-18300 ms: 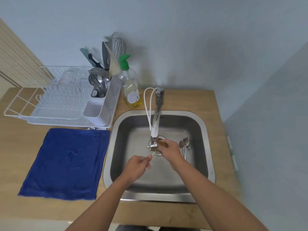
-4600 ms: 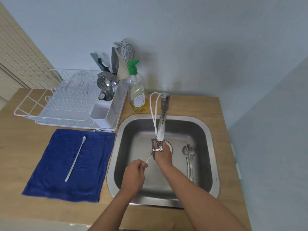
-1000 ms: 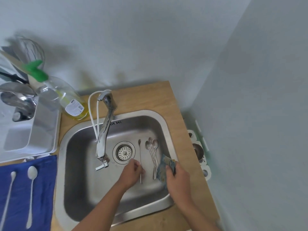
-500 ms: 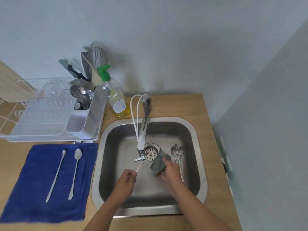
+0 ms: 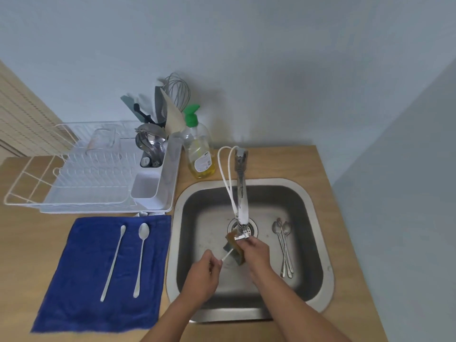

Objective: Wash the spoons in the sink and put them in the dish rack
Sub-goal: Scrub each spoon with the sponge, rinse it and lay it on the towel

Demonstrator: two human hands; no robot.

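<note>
- Landmark = sink (image 5: 318, 287), set into the worktop (image 5: 328, 169). All places given relative to it.
- In hand now: one spoon (image 5: 225, 256) over the sink's middle, just in front of the drain. Left hand (image 5: 201, 280) has its grip closed round the handle end – fingers curled tight, only a short bit of handle shows.
- Right hand (image 5: 255, 253) has its grip closed on a sponge (image 5: 234, 248), wrapped over the spoon's far end, right under the tap (image 5: 241, 201) tip. Bowl of the spoon is hidden by the sponge.
- Can't tell if water is running – no stream visible.
- Judged step: scrubbing spoon no. 3.
- Done so far, apparently: two spoons (image 5: 127, 260) lie side by side on the blue towel (image 5: 74, 292), left of the sink. Prob. washed, but not yet in the rack.
- Dish rack (image 5: 32, 193) sits behind-left of the sink; its cutlery holder already has other utensils. None of the task's long spoons seen in it.
- Left to do: a bunch of spoons (image 5: 283, 248) lies on the sink floor, right side, touching each other – looks like 3, count unsure.
- So approx. a third washed, zero racked. Remaining: finish and rinse this one, wash the bunch, then move all to the rack.
- Soap bottle (image 5: 198, 154) stands behind the sink, left of the tap.
</note>
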